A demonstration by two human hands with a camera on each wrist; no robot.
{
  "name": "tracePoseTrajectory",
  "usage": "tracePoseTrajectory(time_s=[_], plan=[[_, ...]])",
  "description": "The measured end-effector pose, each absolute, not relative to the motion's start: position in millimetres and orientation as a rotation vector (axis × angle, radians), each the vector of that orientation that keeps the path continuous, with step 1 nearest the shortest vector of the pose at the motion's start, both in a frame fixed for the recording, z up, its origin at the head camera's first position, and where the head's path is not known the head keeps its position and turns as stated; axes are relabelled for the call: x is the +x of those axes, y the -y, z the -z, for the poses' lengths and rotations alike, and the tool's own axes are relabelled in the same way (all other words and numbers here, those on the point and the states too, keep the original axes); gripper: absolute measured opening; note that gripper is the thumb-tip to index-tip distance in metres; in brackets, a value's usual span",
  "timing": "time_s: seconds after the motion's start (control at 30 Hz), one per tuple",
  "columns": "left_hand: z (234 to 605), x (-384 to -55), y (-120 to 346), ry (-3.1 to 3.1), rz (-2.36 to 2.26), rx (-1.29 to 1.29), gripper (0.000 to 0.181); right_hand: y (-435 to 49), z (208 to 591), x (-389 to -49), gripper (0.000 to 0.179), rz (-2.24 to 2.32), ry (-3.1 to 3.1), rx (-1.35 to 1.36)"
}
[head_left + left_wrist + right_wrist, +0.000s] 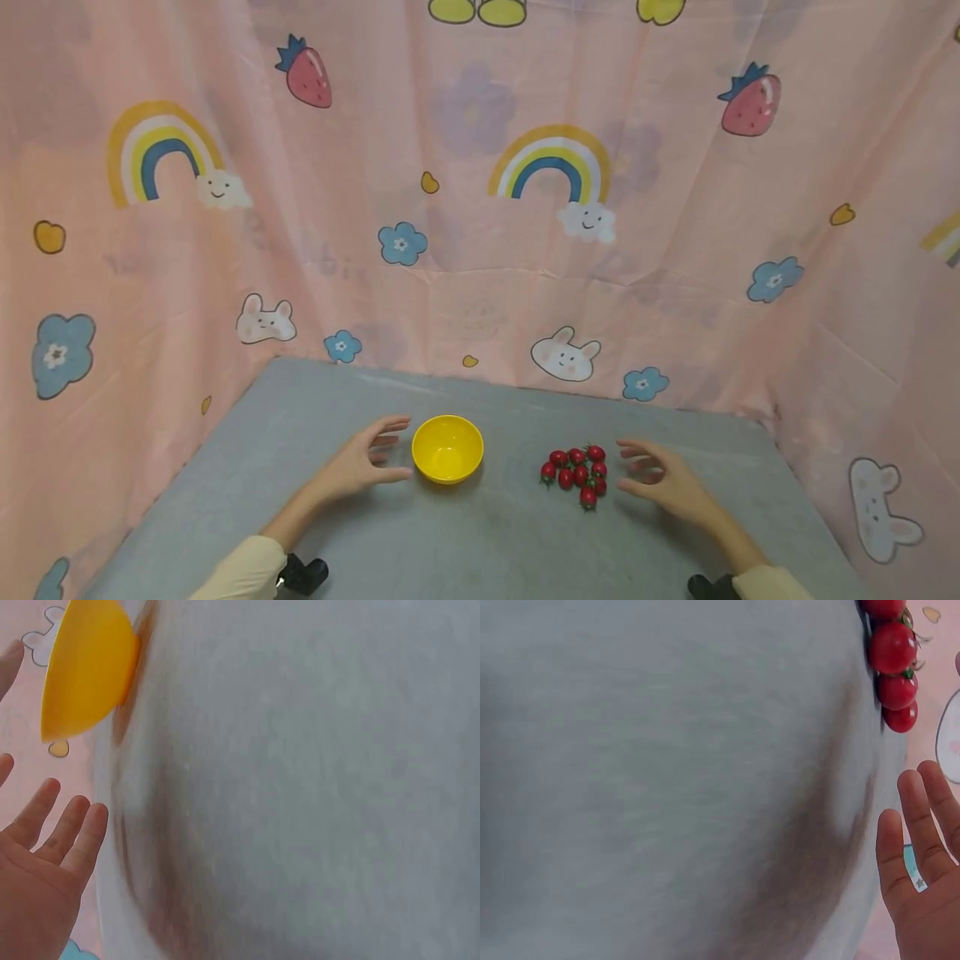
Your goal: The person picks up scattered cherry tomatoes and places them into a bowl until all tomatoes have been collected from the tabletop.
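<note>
A yellow bowl (447, 450) stands upright on the grey table, and its inside looks bare. Just left of it is my left hand (367, 457), thumb and fingers spread toward the rim with a small gap. In the left wrist view the bowl (90, 671) lies beyond the fingertips (94, 817). Several red cherry tomatoes (581, 477) with green stems lie in a loose cluster right of the bowl. My right hand (667, 482) hovers at the cluster's right side, holding nothing. The right wrist view shows some tomatoes (893, 649) past the fingertips (890, 825), apart from them.
The grey table (480, 550) ends at a pink curtain (480, 308) printed with rainbows, rabbits and flowers, which hangs behind it and at both sides. A dark wrist strap mount (303, 575) sits at the left sleeve, another (712, 587) at the right.
</note>
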State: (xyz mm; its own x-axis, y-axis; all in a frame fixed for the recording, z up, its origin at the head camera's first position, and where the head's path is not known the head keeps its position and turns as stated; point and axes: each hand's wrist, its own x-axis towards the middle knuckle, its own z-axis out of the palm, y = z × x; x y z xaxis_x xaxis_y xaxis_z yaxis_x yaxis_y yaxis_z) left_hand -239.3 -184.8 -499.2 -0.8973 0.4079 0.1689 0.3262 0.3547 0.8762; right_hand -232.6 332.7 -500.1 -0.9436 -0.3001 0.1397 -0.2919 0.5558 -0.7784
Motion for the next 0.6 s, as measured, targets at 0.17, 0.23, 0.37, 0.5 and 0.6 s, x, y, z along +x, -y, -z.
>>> tracePoseTrajectory(time_s=[0.17, 0.23, 0.37, 0.5, 0.6], plan=[[501.8, -241.2, 176.0, -2.524, -1.583, 0.680, 0.082, -329.8, 500.9, -248.3, 0.061, 1.380, -2.794, -0.588], [502.1, -241.1, 174.1, -2.530, -1.577, 0.668, 0.082, -327.9, 499.5, -253.4, 0.061, 1.371, -2.795, -0.584], [502.5, -240.7, 170.9, -2.535, -1.574, 0.680, 0.082, -326.5, 499.7, -261.9, 0.063, 1.345, -2.777, -0.595], [502.9, -240.4, 168.3, -2.546, -1.562, 0.693, 0.083, -327.0, 503.0, -268.2, 0.063, 1.359, -2.753, -0.641], [503.5, -240.8, 166.7, -2.551, -1.558, 0.673, 0.083, -326.7, 504.8, -272.3, 0.063, 1.371, -2.743, -0.659]])
